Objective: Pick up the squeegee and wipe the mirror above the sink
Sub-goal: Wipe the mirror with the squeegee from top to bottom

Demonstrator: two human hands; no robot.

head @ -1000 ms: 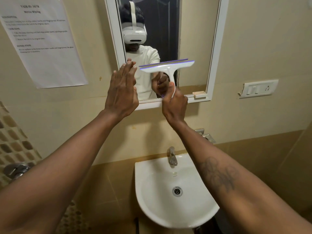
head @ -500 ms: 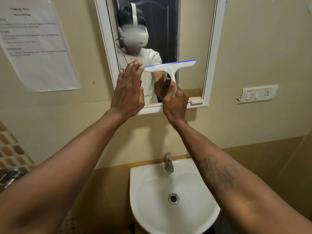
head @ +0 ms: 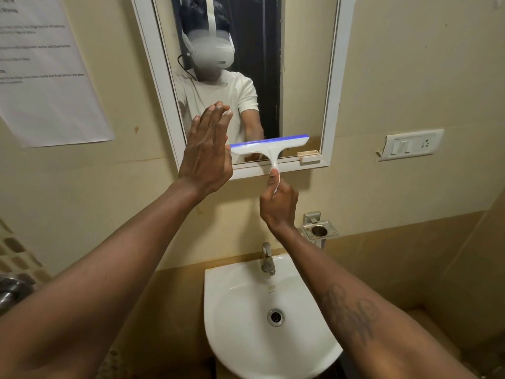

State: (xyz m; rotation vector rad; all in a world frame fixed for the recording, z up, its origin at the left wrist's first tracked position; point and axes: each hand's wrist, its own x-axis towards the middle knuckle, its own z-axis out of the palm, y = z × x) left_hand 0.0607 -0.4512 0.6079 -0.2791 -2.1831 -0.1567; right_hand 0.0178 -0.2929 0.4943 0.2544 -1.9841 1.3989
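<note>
Both forearms are bare, no sleeves reaching them. A dark tattoo [head: 351, 314] marks the right forearm. In the mirror's reflection, the person wears a white short-sleeved T-shirt [head: 218, 97] and a white headset [head: 211, 51] with a strap over the head and a thin black cable.

Single head-worn view, facing the wall, close to mirror [head: 300, 77], sink [head: 240, 324] below
</note>
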